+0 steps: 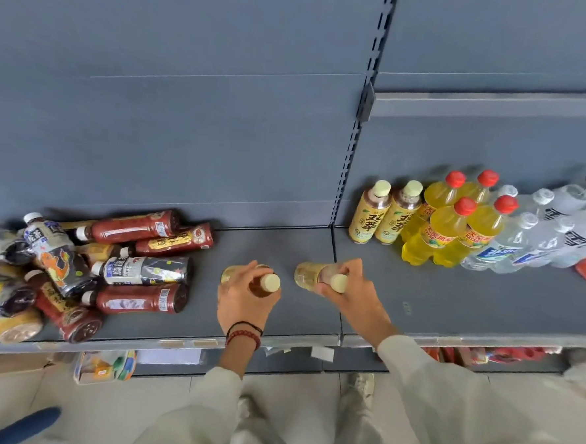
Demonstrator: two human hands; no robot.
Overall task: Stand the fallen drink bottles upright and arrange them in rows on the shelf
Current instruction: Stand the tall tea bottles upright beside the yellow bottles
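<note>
L hand [245, 301] is clamped on the L btl [228, 273], a yellow-label tea btl. Fingers are curled over its shoulder, and the L cap [270, 282], cream, is left showing by the thumb. R hand [352, 290] is closed the same way round the R btl [307, 274], same type, gripped at the neck just behind the R cap [338, 282]. Both btls are held low over the shelf [451, 307] near its front-middle. They are apart from each other and tilted w/ caps toward the person. Whether the bases touch the shelf cannot be told.

Bracelets [243, 335], red and dark, are worn on the L wrist. Both forearms are covered by pale sleeves [413, 366].

To the L, a pile [110, 265] of fallen btls is heaped on the shelf: dark red, silver-label and yellow ones, lying on and against each other, out past the frame edge.

To the R, upright rows are set against the back panel [187, 129]. Two tea btls [384, 213] w/ cream caps are stood side by side, touching. Next to them, four yellow btls [452, 228] w/ red caps are placed two by two. Clear btls [538, 233] w/ white caps are lined up beyond those, to the frame edge.

Goods on a lower level are seen under the shelf edge, blurred.
</note>
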